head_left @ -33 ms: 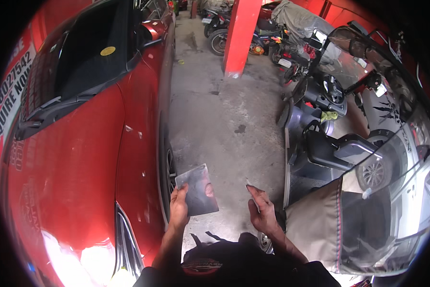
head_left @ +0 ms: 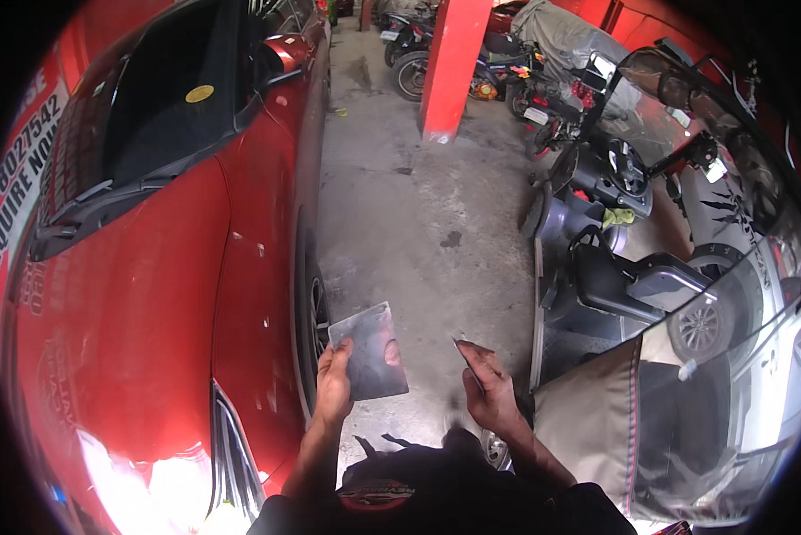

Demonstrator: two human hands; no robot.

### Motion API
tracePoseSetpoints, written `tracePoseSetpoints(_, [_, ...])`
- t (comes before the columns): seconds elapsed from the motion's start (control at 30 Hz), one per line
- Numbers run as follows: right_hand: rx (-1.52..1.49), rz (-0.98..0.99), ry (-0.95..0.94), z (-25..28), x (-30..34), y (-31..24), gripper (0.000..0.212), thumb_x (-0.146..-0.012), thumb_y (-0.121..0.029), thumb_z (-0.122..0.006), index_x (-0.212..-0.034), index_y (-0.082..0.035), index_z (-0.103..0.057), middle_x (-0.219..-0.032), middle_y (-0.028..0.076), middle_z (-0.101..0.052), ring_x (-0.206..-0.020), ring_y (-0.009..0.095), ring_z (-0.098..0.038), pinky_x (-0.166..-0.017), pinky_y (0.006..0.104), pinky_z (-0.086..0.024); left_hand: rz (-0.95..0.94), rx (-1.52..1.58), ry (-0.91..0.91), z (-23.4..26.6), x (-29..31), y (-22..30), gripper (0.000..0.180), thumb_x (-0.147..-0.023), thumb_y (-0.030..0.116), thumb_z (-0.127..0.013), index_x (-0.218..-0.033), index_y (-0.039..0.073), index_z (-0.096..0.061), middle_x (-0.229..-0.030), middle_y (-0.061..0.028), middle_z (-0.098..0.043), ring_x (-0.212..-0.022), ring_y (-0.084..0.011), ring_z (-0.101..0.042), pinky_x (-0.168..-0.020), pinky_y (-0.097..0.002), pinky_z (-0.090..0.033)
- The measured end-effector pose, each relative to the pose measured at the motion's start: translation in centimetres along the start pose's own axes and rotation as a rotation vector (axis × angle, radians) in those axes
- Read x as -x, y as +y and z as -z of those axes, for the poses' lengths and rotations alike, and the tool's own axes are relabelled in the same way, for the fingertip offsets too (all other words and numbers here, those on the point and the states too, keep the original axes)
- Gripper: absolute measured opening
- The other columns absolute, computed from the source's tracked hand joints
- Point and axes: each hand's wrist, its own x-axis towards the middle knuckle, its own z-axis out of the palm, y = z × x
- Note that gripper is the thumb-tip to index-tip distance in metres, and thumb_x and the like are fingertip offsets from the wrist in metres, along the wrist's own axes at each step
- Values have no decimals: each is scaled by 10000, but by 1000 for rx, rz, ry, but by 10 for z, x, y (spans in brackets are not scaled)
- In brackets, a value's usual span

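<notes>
My left hand (head_left: 334, 385) is closed on the left edge of a flat, grey, squarish plate (head_left: 371, 367). The thumb lies over the plate's top face, where a pinkish patch shows near the right edge. To the right and apart from the plate, my right hand (head_left: 495, 394) grips a thin, flat piece (head_left: 460, 348) seen almost edge-on. Its tip pokes out past the fingertips; most of it is hidden by the hand, so its kind is unclear.
A red car (head_left: 142, 312) stands close on my left, with its front wheel (head_left: 318, 308) beside the plate. An open vehicle with a black seat (head_left: 615, 281) is on the right. Further off are a red pillar (head_left: 454, 80) and parked motorcycles (head_left: 409, 76).
My right hand and the thin piece have shifted very slightly up and left. The plate has hardly moved, and both grips stay the same.
</notes>
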Motion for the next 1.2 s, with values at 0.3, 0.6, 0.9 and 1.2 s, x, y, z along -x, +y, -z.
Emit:
tracePoseSetpoints(0.3, [133, 298, -272, 19, -192, 180, 753, -631, -5, -697, -1351, -185, -567, -1351, 70, -526, -1204, 290, -499, -978, 430, -424, -342, -620, -138, -147, -172, -37, 373, -986, 239, -608, -1283, 15, -582, -1017, -71, -702, -923, -103, -605, -854, -285, -499])
tracePoseSetpoints(0.6, [-173, 357, -600, -16, -381, 355, 524, -815, -142, -665, -1331, -187, -585, -1274, 19, -623, -1156, 238, -574, -1001, 402, -448, -716, -500, 315, -226, -398, 10, 421, -980, 86, -580, -1378, -4, -478, -1170, -101, -636, -1030, -154, -596, -909, -296, -481])
tracePoseSetpoints(0.9, [-51, 565, -372, -57, -642, 469, 597, -753, -34, -607, -1337, 0, -492, -1319, 134, -526, -1260, 324, -478, -1075, 463, -376, 152, 113, 154, -232, -714, 37, 272, -888, 53, -633, -1154, 16, -595, -1042, -92, -667, -916, -212, -651, -812, -370, -543])
tracePoseSetpoints(1.2, [-66, 508, -302, -115, -903, 591, 591, -714, 45, -574, -1295, -64, -589, -1269, 118, -601, -1164, 292, -563, -1017, 409, -418, 22, -59, 93, -265, -991, 106, 292, -912, 25, -586, -1198, -26, -558, -1110, -139, -658, -1004, -239, -654, -883, -379, -545])
